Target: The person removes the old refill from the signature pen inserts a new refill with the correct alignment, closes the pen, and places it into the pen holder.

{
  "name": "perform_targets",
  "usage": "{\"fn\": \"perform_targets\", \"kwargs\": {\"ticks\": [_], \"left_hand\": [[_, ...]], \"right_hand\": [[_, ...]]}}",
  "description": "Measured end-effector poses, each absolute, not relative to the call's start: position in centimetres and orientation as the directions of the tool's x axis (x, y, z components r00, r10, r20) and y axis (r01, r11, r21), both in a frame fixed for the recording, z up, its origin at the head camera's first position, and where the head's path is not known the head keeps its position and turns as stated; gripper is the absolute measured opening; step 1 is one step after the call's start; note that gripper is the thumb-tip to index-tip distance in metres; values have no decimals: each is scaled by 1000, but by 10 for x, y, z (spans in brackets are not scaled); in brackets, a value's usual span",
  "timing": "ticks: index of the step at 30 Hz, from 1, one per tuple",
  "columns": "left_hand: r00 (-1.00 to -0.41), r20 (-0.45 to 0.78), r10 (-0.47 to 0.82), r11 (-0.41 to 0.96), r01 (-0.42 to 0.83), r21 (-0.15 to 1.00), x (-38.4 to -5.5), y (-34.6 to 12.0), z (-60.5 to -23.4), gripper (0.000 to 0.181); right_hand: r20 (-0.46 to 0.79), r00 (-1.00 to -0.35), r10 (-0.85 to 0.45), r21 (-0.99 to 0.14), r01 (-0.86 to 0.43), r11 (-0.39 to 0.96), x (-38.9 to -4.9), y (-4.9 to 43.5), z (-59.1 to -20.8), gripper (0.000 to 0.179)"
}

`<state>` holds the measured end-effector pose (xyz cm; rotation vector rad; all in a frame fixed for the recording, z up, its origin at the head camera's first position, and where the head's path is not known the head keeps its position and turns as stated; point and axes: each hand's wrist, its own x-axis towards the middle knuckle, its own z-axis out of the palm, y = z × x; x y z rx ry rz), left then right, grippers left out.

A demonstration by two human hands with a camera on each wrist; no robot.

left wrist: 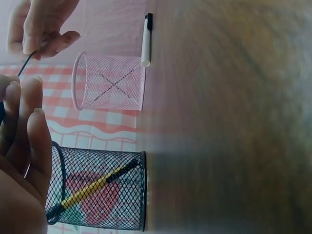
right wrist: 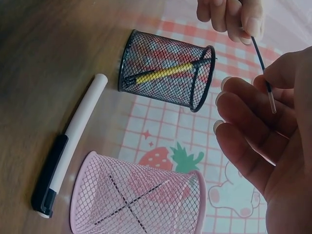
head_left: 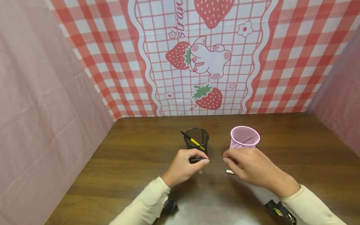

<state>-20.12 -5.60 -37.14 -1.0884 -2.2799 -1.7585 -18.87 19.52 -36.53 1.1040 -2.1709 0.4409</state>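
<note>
My left hand (head_left: 182, 164) holds a black pen barrel (head_left: 194, 160), mostly hidden by the fingers. From it a thin dark pen refill (right wrist: 259, 53) runs across to my right hand (head_left: 253, 165), which pinches the refill between thumb and fingertip. The refill's clear end (right wrist: 272, 103) sticks out past the right fingers in the right wrist view. The other right fingers are loosely bent. Below and beside the right hand, a white pen (right wrist: 80, 126) with a black clip lies on the table, partly covered in the head view.
Behind the left hand stands a black mesh cup (right wrist: 165, 92) with a yellow and black pen (head_left: 194, 141) leaning in it. Behind the right hand is a pink mesh cup (head_left: 243, 132) showing two thin dark crossed lines. A strawberry-print cloth (head_left: 208, 62) hangs at the table's back.
</note>
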Motion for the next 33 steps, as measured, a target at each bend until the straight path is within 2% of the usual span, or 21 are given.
{"fn": "perform_targets", "kwargs": {"ticks": [2,6,8,14,23,28,33], "left_hand": [[-745,454,489,105,567,817,-201,-55,-373,4],[-745,457,486,118,573,811,-201,-55,-374,4],[-746,459,483,121,575,809,-201,-55,-374,3],[-754,453,476,120,566,815,-204,-55,-376,3],[-750,454,481,128,573,810,-219,-56,-398,4],[-729,486,482,122,605,787,-205,-54,-380,4],[-697,514,500,94,634,768,-195,-51,-367,4]], "right_hand": [[685,-432,-586,-2,-806,591,-189,196,-366,2],[683,-433,-588,7,-801,598,-190,197,-366,18],[685,-435,-584,3,-800,600,-191,197,-366,21],[692,-436,-576,-9,-802,597,-191,199,-367,6],[690,-434,-579,-16,-809,587,-192,198,-369,4],[682,-437,-586,-40,-822,568,-189,194,-367,3],[670,-454,-587,-77,-830,553,-186,191,-363,28]]}}
